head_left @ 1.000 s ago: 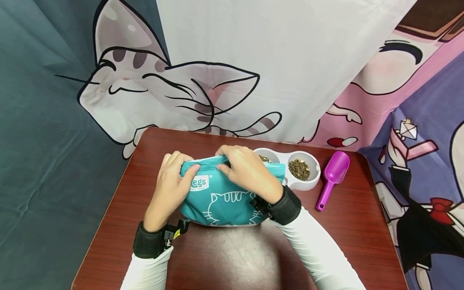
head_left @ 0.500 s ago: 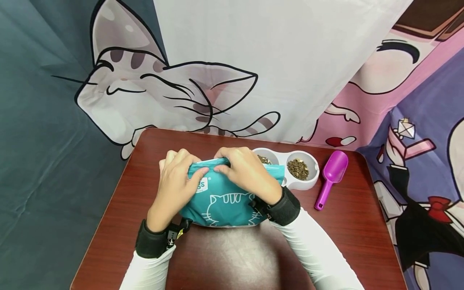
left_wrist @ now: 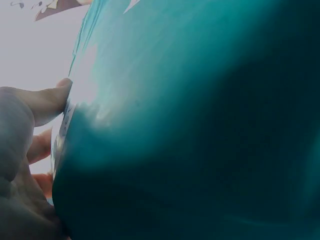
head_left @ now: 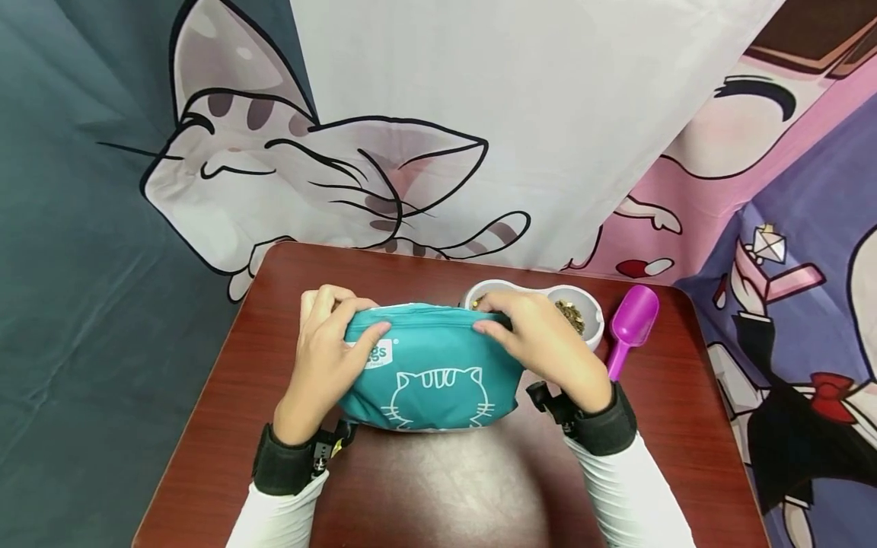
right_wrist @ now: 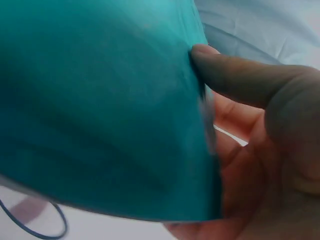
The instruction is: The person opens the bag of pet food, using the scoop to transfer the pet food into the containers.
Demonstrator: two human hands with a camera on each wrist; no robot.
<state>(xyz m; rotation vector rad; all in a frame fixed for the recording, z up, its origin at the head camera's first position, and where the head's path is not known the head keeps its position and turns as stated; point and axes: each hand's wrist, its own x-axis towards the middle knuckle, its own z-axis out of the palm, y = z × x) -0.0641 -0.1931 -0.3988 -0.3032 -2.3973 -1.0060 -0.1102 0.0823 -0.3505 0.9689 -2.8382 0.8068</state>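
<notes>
A teal pouch with a white cat outline (head_left: 438,380) stands on the table between both hands. Its top edge, with a zip-like strip, faces up. At the top left corner my left hand (head_left: 320,358) pinches the edge, thumb in front and fingers behind. My right hand (head_left: 541,335) pinches the top right corner the same way. In the left wrist view the pouch (left_wrist: 150,100) fills most of the picture, beside the left thumb. The right wrist view shows the right thumb pressed on the pouch's edge (right_wrist: 115,110). What the pouch contains is hidden.
Behind the right hand lies a white double bowl (head_left: 593,335) with dry brown-green bits in it, partly covered. A purple scoop (head_left: 634,316) lies to its right on the red-brown table (head_left: 226,449). A cat-print curtain (head_left: 411,61) hangs behind the table.
My right hand has slid right along the pouch's top edge, from near the middle to the right corner. It now covers part of the bowl. The left hand stays at the left corner.
</notes>
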